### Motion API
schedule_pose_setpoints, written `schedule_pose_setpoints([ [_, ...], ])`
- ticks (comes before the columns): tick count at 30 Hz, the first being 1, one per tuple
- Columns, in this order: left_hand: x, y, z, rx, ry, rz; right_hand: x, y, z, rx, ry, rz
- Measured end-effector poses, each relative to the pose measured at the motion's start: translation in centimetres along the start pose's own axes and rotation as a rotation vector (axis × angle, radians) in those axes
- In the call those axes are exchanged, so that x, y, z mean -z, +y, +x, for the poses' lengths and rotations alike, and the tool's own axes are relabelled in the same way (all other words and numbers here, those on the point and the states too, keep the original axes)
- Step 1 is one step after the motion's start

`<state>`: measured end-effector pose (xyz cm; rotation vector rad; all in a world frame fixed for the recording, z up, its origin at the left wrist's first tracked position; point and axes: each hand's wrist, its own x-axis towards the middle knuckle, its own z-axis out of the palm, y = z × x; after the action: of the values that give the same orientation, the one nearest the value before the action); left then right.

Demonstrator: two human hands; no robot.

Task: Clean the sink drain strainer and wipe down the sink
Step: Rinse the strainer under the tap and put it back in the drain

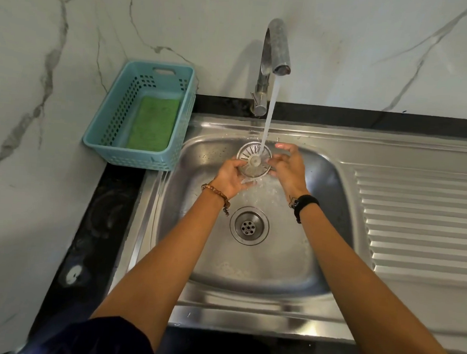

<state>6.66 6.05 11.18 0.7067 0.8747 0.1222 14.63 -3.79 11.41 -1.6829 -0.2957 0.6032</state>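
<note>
**Strainer held under running water above the basin**

Water (pixel 269 116) falls in a steady stream from the curved chrome tap (pixel 274 50) at the back edge of the stainless steel sink (pixel 249 262) and lands on the round slotted metal drain strainer (pixel 254 159). The strainer is lifted clear of the basin floor, tilted toward the camera, and sits between the two hands near the basin's back wall.

The left hand (pixel 231 178) is below and to the left of the strainer, its fingers curled round the lower left rim so that it grips the piece. The right hand (pixel 289 168) is at the strainer's right edge, fingers bent and touching the rim there; whether it truly grips or only rubs the rim cannot be told. A brown beaded bracelet (pixel 216 193) circles the left wrist and a black band (pixel 304 204) the right.

Below the hands, in the middle of the basin floor, the round drain opening (pixel 249 226) lies uncovered, its inner perforated plate showing. Splashed water wets the basin floor between the hands and the drain.

The sink's ribbed draining board (pixel 421 221) stretches to the right edge. On the black stone counter (pixel 98 218) at the sink's back left corner stands a light blue perforated plastic basket (pixel 115 120) against the white marbled wall (pixel 72 30), with a green scouring pad (pixel 155 124) lying flat inside it.
</note>
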Motion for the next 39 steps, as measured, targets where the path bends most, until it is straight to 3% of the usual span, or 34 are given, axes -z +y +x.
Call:
schedule_pose_setpoints([
  [4,-0.3,0.5,-0.2,0.017,-0.030,-0.025,0.3,0.7,0.1,0.167,0.043,-0.095],
  [9,-1.3,1.3,-0.7,-0.043,-0.022,-0.045,0.8,2.1,0.9,-0.043,0.046,0.097],
  [14,-1.5,1.4,-0.4,0.031,0.045,-0.054,0.6,1.9,1.2,0.053,-0.093,0.099],
  [21,-0.7,1.2,-0.2,-0.014,-0.060,-0.335,2.0,-0.7,3.2,0.211,-0.243,-0.170],
  [24,-0.9,1.3,0.4,-0.062,-0.061,-0.307,2.0,-2.6,4.7,0.253,-0.295,-0.416],
  [26,-1.0,1.1,0.7,-0.092,-0.067,-0.225,1.4,-4.6,6.3,0.279,-0.243,-0.481],
  [29,-0.9,0.6,1.0,-0.076,-0.058,-0.151,-0.5,-8.3,8.8,0.287,-0.209,-0.348],
  [34,-0.5,0.4,1.2,-0.063,-0.037,-0.038,-3.6,-10.3,10.4,0.032,-0.477,-0.307],
  [39,0.4,0.5,0.9,-0.046,-0.013,0.042,-2.2,-7.7,9.7,-0.214,-0.226,0.587],
])
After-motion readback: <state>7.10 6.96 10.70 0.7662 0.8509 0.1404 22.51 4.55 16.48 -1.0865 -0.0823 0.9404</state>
